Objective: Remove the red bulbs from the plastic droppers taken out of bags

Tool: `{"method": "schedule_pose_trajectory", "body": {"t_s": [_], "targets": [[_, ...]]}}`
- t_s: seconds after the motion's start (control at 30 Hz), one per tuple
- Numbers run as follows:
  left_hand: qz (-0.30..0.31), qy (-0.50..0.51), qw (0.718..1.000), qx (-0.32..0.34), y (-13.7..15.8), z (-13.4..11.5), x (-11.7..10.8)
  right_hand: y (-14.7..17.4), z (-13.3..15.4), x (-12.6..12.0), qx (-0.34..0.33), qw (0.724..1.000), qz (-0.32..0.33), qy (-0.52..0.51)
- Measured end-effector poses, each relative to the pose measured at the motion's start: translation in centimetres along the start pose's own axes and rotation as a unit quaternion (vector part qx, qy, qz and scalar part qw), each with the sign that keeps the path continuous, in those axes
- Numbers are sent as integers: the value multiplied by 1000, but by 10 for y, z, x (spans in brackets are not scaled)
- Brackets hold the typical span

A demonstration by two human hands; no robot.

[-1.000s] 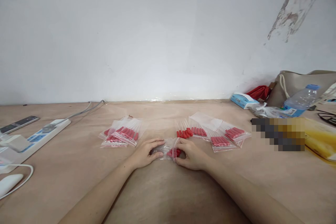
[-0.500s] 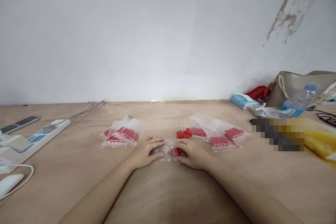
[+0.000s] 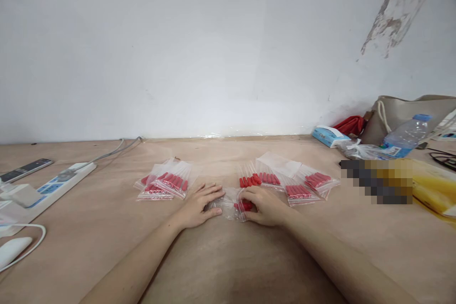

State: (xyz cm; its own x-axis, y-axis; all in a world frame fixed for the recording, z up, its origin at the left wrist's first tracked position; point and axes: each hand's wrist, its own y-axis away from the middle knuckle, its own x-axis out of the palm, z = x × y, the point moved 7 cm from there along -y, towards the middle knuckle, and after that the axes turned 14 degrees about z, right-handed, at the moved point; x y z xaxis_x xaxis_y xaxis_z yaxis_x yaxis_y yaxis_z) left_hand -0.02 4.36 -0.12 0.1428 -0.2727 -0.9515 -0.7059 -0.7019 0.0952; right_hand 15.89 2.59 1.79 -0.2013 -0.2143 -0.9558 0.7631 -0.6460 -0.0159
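A clear plastic zip bag lies on the table between my hands, with several red-ended pieces at its right end. My left hand rests on the bag's left edge, fingers stretched out and apart. Curled over the right end, my right hand grips the bag by the red ends, and its fingers partly hide them. Just beyond lie several loose clear thin sticks with red ends, like droppers. Filled zip bags are stacked to the left, and more filled zip bags lie fanned out to the right.
At the left are a white power strip with plugs and cables, a dark remote-like bar and a white mouse-like object. On the right stand a tissue pack, a plastic bottle, a grey bag and a yellow package.
The red ends in the bag have shifted slightly to the right, deeper under my right hand. My left hand has hardly moved.
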Motion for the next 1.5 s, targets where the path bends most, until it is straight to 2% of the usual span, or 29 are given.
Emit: {"method": "schedule_pose_trajectory", "body": {"t_s": [0.23, 0.47, 0.63, 0.83, 1.03, 1.17, 1.23, 1.3, 1.33, 1.4, 1.5], "targets": [[20, -32, 999, -11, 1, 4, 4, 0, -6, 0, 43, 999, 23, -2], [29, -40, 999, -9, 1, 5, 5, 3, -12, -3, 21, 996, 65, -50], [26, -38, 999, -4, 2, 3, 5, 5, -16, -3, 41, 995, 83, -39], [2, -31, 1000, -3, 3, 7, 3, 11, -19, -21, 47, 995, 62, -55], [-33, -82, 996, -5, 8, 1, -9, 25, -29, -52, 26, 986, 23, -165], [-44, -149, 987, -42, 7, -8, -20, 39, -56, -70, 50, 952, -39, -301], [-63, -172, 979, -85, 7, -6, -27, 45, -73, -77, 71, 926, -111, -354], [-88, -166, 977, -101, 7, -4, -33, 48, -86, -81, 91, 899, -208, -374], [-96, -146, 981, -87, 8, -4, -34, 49, -90, -82, 101, 888, -256, -368], [-87, -86, 992, -18, 8, -8, -33, 48, -91, -79, 118, 878, -332, -323], [-16, -32, 996, 82, 6, -18, -21, 34, -77, -70, 113, 904, -370, -185]]}}
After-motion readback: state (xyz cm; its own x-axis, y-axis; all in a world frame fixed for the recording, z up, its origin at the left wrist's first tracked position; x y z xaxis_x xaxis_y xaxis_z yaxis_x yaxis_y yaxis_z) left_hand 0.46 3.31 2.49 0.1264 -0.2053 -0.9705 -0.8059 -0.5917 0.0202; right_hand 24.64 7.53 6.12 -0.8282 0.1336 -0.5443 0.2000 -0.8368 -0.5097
